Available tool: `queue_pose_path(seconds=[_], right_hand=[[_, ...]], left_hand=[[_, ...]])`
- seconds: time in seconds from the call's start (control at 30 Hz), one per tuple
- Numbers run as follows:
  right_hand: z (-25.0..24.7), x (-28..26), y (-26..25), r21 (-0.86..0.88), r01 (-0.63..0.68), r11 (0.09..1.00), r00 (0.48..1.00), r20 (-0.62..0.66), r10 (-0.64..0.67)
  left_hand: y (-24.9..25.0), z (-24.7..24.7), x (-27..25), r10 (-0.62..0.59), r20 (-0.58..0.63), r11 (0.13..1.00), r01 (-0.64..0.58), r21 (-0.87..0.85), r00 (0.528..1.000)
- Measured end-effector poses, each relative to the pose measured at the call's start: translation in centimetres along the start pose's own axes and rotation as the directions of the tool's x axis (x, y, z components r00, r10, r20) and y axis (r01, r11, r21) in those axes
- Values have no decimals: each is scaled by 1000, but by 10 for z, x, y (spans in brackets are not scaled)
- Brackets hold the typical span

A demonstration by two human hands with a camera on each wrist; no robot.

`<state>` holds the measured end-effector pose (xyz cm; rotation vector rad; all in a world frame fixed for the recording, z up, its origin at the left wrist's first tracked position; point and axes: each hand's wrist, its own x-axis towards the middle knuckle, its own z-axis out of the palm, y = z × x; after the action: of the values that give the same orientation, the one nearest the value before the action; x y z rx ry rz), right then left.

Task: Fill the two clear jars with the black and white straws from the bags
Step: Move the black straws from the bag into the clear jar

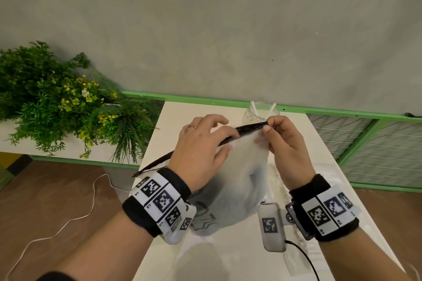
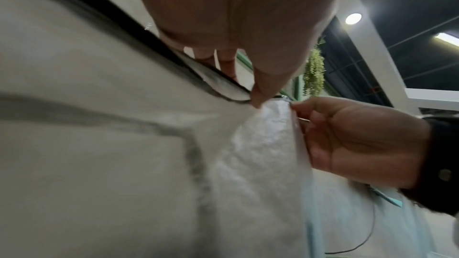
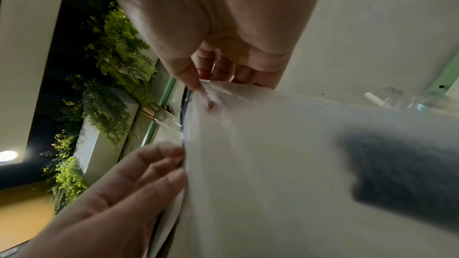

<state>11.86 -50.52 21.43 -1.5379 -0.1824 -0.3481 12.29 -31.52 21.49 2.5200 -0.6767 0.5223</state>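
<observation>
I hold a white frosted bag [image 1: 237,180] upright over the white table [image 1: 182,112], its black zip strip [image 1: 249,126] along the top. My left hand [image 1: 228,141] pinches the strip near its middle, fingers over it and thumb beneath. My right hand [image 1: 266,126] pinches the strip's right end. The wrist views show the bag [image 2: 124,144] [image 3: 273,164] close up, with each thumb on its top edge. What the bag holds is hidden. One clear jar [image 1: 260,113] [image 3: 402,99] stands behind the hands with two white straws [image 1: 253,107] in it.
A leafy plant [image 1: 57,102] sits on a ledge to the left. A green mesh fence [image 1: 376,143] runs along the back and right of the table. A white cable [image 1: 68,219] trails on the brown floor at left. Crinkled clear plastic [image 1: 280,178] lies under my right wrist.
</observation>
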Motion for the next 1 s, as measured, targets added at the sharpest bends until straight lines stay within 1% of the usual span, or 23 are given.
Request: queue_pose_path(seconds=[0.07, 0.1, 0.13, 0.23, 0.3, 0.4, 0.5, 0.53, 0.63, 0.67, 0.7, 0.73, 0.77, 0.8, 0.83, 0.87, 0.9, 0.93, 0.97, 1.0], right_hand=[[2, 0, 0, -16, 8, 1000, 1000, 28, -8], [3, 0, -1, -18, 10, 1000, 999, 36, -9], [3, 0, -1, -18, 11, 1000, 999, 38, -10], [4, 0, -2, -17, 7, 1000, 1000, 28, -6], [6, 0, -2, -9, 7, 1000, 999, 40, -7], [7, -1, -3, -14, 7, 1000, 999, 42, -6], [2, 1, -2, -34, 1, 999, 1000, -31, -2], [-1, 1, -2, -37, -3, 999, 998, -63, 1], [-12, 0, -2, -56, -25, 998, 990, -143, 17], [-15, -2, -1, -99, -11, 995, 989, -147, -4], [-16, -4, 1, -192, 34, 981, 988, -142, -62], [-16, -7, 2, -337, 115, 935, 979, -122, -164], [-13, -11, 3, -496, 225, 839, 953, -66, -295], [-9, -15, 4, -627, 352, 695, 907, 44, -420], [-4, -19, 5, -704, 471, 531, 850, 201, -486], [0, -22, 8, -735, 564, 377, 799, 371, -472], [2, -23, 10, -739, 627, 247, 761, 513, -397], [3, -22, 13, -739, 657, 150, 745, 606, -279], [1, -20, 16, -746, 661, 81, 747, 646, -157], [-3, -15, 18, -755, 655, 25, 755, 653, -65]], left_hand=[[7, 2, 5, -14, 58, 1000, 15, -21, 998], [10, 4, 7, -33, 67, 999, 35, -35, 997], [12, 4, 9, -42, 50, 998, 45, -46, 998], [14, 5, 13, -57, -65, 996, 52, -75, 996], [16, 7, 17, -58, -59, 995, 53, -82, 997], [17, 7, 21, -79, 28, 996, 80, -27, 996], [10, 1, 16, -128, 176, 985, 105, 134, 976], [5, -4, 12, -168, 231, 979, 133, 157, 959], [-15, -14, -6, -356, 315, 933, 356, 61, 880], [-22, -14, -11, -376, 311, 925, 372, 76, 873], [-27, -13, -14, -377, 291, 926, 363, 103, 879], [-31, -11, -17, -373, 255, 928, 357, 110, 892], [-31, -10, -18, -370, 221, 929, 358, 93, 902], [-30, -8, -19, -370, 207, 929, 365, 64, 906], [-29, -6, -19, -361, 209, 932, 361, 39, 909], [-28, -3, -20, -349, 227, 935, 353, 24, 909], [-28, 0, -21, -345, 244, 936, 352, 13, 907], [-27, 2, -22, -341, 246, 936, 351, 3, 907], [-27, 2, -23, -347, 248, 933, 360, -10, 905], [-26, 3, -23, -358, 251, 926, 376, -26, 900]])
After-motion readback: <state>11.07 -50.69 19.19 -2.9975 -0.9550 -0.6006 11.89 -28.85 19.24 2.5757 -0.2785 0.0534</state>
